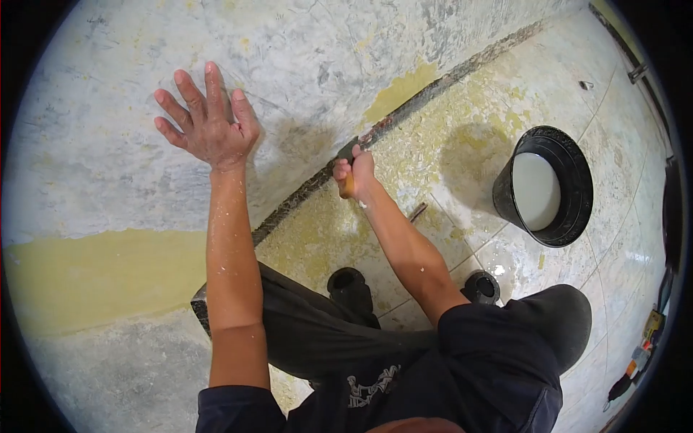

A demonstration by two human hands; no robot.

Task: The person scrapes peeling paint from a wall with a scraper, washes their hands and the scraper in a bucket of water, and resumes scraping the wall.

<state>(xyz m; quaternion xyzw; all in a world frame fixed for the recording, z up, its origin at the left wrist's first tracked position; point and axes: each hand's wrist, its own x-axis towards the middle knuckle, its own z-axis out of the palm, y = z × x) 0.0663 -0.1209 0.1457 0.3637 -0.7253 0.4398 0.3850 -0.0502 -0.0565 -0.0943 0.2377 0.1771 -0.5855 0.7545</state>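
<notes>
With fingers spread, my left hand (214,133) lies flat against the grey, patchy wall (130,180) at the upper left. Nothing is in it. My right hand (355,173) is wrapped round the orange-brown handle of a scraper (348,185). The dark blade, partly hidden by my fingers, is at the dark strip (307,189) along the base of the wall. Just beyond it a yellow patch of paint (398,94) remains on the wall. Pale and yellow flakes (426,137) cover the floor beside my right hand.
A black bucket (505,191) holding whitish liquid stands on the floor at the right. A small stick-like object (418,211) lies near my right forearm. Several small items (639,357) lie at the far right edge. A wall corner (201,297) juts near my left knee.
</notes>
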